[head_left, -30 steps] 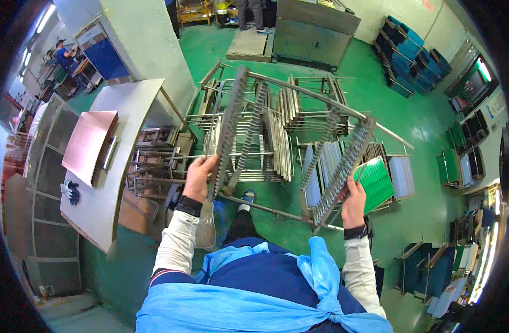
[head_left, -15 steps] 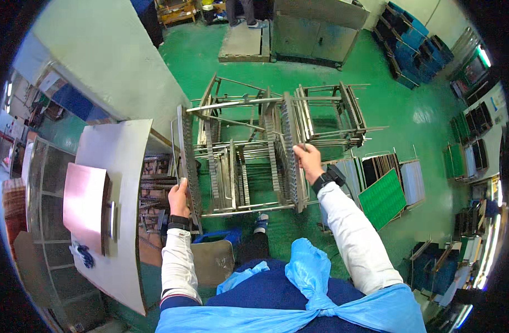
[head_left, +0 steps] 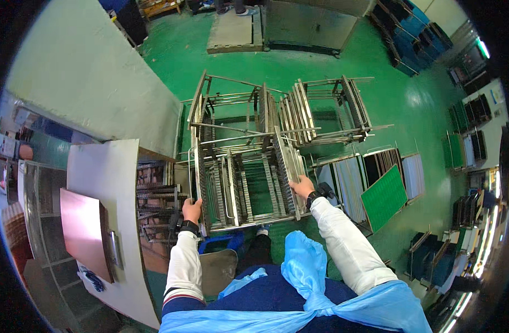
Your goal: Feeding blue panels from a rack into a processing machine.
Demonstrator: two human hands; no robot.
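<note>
A metal rack [head_left: 283,166] with toothed, slotted sides and thin rails stands in front of me, held at both sides. My left hand [head_left: 192,211] is closed on the near end of its left side. My right hand [head_left: 302,187] grips the slotted right side, thumb on the inner face and the other fingers partly hidden behind it. Just beyond lie more metal racks [head_left: 354,105] of the same kind, close together and overlapping in view. Whether the held rack rests on them or on the floor, I cannot tell.
Panels stand upright in a rack at right, a green panel [head_left: 384,198] leaning on them. At left are a white board [head_left: 118,194], a shiny coppery sheet [head_left: 79,227] and stacked dark racks [head_left: 154,202]. A blue stool [head_left: 224,242] is by my legs. A metal cabinet [head_left: 310,28] stands far off.
The held rack has come nearer to me and slightly right at its left side. Both hands have moved nearer with it, still gripping. The view has shifted a little.
</note>
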